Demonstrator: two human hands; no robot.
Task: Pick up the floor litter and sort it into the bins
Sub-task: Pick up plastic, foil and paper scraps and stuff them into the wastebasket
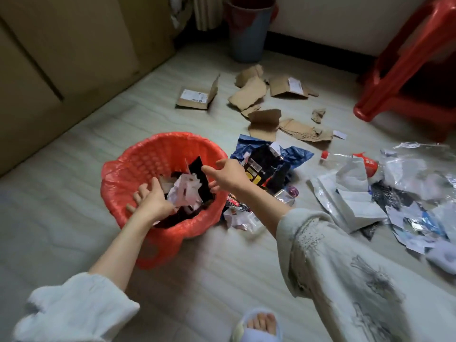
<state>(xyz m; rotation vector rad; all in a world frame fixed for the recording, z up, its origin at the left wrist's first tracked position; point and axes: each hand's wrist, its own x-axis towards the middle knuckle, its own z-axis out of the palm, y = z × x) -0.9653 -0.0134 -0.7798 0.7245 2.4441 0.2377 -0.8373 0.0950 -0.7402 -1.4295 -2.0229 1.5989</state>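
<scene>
Bare floor lies open left of the orange bin; wrappers, torn cardboard and plastic bags crowd its right, before a red stool.

The room is dim and the light soft, brightest on the pale floor at the middle and falling off to dark corners at the top; glare glints on the clear plastic wrappers at the right. Wide-angle bending curves the edges; the sleeve at the lower left is smeared with blur.

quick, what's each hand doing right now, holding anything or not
Left hand: open, fingers spread inside the orange bin, holding nothing.
Right hand: open over the bin's rim, holding nothing.
</scene>
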